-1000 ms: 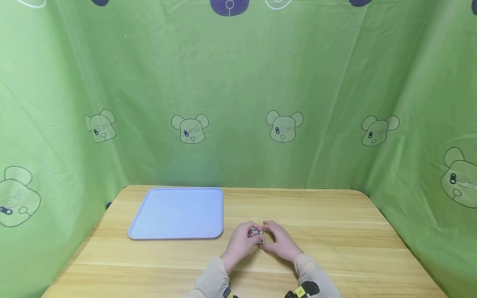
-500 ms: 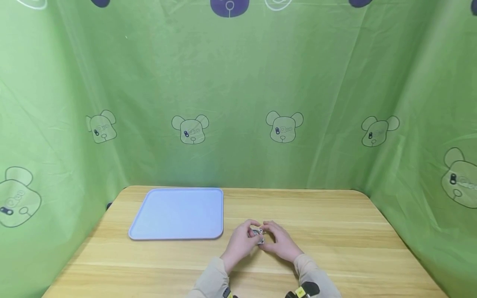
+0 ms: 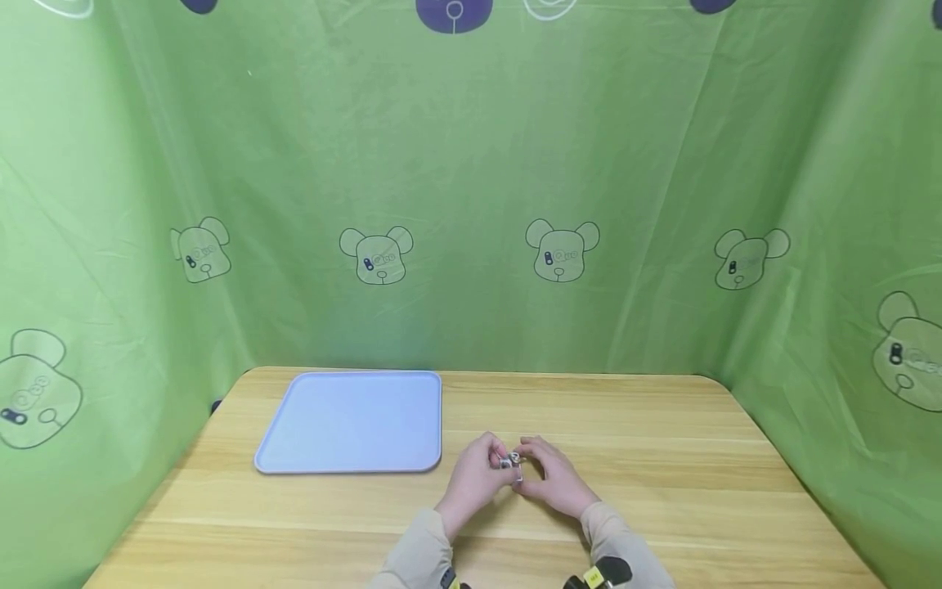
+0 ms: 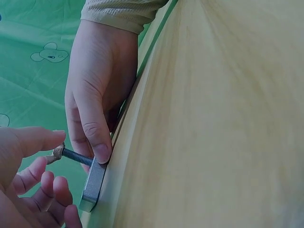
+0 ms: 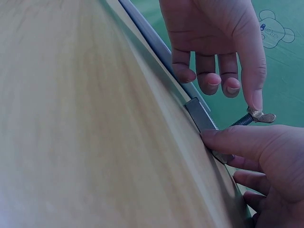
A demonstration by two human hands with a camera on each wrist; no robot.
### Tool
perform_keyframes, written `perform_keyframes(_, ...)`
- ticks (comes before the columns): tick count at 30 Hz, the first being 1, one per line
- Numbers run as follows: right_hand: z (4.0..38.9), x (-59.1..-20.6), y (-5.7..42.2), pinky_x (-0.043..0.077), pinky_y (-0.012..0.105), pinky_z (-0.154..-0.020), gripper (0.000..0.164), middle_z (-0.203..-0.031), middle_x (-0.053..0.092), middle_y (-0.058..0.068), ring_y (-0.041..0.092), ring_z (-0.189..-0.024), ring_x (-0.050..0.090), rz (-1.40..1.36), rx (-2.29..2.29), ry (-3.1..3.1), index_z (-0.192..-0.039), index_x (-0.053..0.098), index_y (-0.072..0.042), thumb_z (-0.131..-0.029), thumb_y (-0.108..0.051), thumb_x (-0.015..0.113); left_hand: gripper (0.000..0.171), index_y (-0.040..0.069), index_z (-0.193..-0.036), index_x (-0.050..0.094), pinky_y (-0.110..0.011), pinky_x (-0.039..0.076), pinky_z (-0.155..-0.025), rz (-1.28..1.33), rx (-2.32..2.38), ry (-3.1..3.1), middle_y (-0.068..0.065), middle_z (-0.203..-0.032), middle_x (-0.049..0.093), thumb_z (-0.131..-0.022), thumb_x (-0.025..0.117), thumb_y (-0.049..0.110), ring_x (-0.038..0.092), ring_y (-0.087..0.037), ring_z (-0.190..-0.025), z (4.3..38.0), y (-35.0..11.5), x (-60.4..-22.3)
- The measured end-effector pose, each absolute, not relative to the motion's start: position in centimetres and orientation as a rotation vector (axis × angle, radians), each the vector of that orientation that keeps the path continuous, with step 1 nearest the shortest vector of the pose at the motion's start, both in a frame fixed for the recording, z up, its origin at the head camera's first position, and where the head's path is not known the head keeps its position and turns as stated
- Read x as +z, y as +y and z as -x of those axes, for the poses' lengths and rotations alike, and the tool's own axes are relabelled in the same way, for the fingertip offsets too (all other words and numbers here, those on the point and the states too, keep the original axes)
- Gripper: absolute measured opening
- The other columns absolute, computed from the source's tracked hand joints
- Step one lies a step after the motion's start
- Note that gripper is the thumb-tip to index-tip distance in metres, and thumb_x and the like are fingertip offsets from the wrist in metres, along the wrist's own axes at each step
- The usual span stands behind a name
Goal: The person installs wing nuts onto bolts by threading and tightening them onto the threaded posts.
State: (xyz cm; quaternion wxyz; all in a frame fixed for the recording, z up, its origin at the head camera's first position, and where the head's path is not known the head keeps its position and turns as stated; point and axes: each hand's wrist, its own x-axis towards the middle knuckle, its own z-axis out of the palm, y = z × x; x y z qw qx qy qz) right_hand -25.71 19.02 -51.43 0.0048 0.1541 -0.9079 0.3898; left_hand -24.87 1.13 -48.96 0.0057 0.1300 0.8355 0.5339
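A wing screw [image 5: 261, 116] with a brass-coloured head and dark threaded shaft stands out of a flat grey metal block [image 4: 93, 187]. At the table's near middle, my right hand [image 3: 555, 478] holds the block, its thumb on one face and other fingers behind. My left hand [image 3: 473, 478] has its thumb on one wing of the screw head, with another finger close to the opposite wing. In the left wrist view the curled fingers [image 4: 61, 187] of the left hand hang below the screw. The block's far side is hidden by the right hand.
A pale blue tray [image 3: 353, 421] lies on the wooden table [image 3: 625, 417] to the left, behind the hands. Green curtains [image 3: 471, 327] with bear prints surround the table's back and sides.
The screw head looks turned between the frames. My left thumb and index finger have shifted slightly around it, the index moving a little away. My right hand keeps its place.
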Motion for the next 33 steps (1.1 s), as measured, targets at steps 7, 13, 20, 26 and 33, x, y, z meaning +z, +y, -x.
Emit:
perform_keyframes(7,25.70,-51.46,19.10,0.017,0.069,-0.113,0.059,-0.148,0.043,0.022,0.048,-0.142,0.029,-0.495,1.198,-2.852,-0.127,0.058,-0.007,-0.077,-0.033,0.077,0.033,0.007,-0.099,0.060,-0.020,0.040,-0.056,-0.414,1.624,2.631,-0.005,-0.081,0.054,-0.074,0.081,0.015,0.045,-0.009,-0.067,24.93,1.09,-49.08)
perform_keyframes(13,25.70,-51.48,19.12,0.018,0.069,-0.112,0.060,-0.148,0.044,0.022,0.048,-0.142,0.029,-0.503,1.190,-2.848,-0.127,0.058,-0.006,-0.077,-0.033,0.077,0.035,0.008,-0.102,0.064,-0.020,0.041,-0.053,-0.460,1.605,2.641,-0.003,-0.077,0.054,-0.074,0.082,0.016,0.045,-0.008,-0.065,24.83,1.10,-49.15)
perform_keyframes(20,25.68,-51.45,19.00,0.018,0.069,-0.112,0.060,-0.148,0.043,0.022,0.047,-0.142,0.029,-0.484,1.202,-2.842,-0.126,0.058,-0.005,-0.076,-0.032,0.078,0.027,0.010,-0.102,0.067,-0.020,0.041,-0.052,-0.486,1.588,2.652,0.001,-0.076,0.055,-0.079,0.077,0.019,0.046,-0.006,-0.064,24.97,1.27,-49.13)
perform_keyframes(26,25.63,-51.39,18.91,0.018,0.068,-0.113,0.058,-0.147,0.044,0.022,0.048,-0.141,0.029,-0.479,1.218,-2.827,-0.124,0.060,-0.006,-0.076,-0.032,0.080,0.018,0.010,-0.101,0.068,-0.020,0.041,-0.048,-0.486,1.595,2.642,0.002,-0.072,0.056,-0.086,0.070,0.019,0.046,-0.004,-0.057,24.96,1.35,-49.12)
perform_keyframes(33,25.75,-51.54,18.93,0.018,0.067,-0.113,0.058,-0.147,0.045,0.022,0.047,-0.141,0.030,-0.481,1.237,-2.822,-0.124,0.060,-0.006,-0.076,-0.031,0.080,0.016,0.010,-0.104,0.071,-0.020,0.040,-0.054,-0.500,1.534,2.686,0.002,-0.076,0.059,-0.092,0.062,0.018,0.046,-0.005,-0.062,24.78,1.35,-48.87)
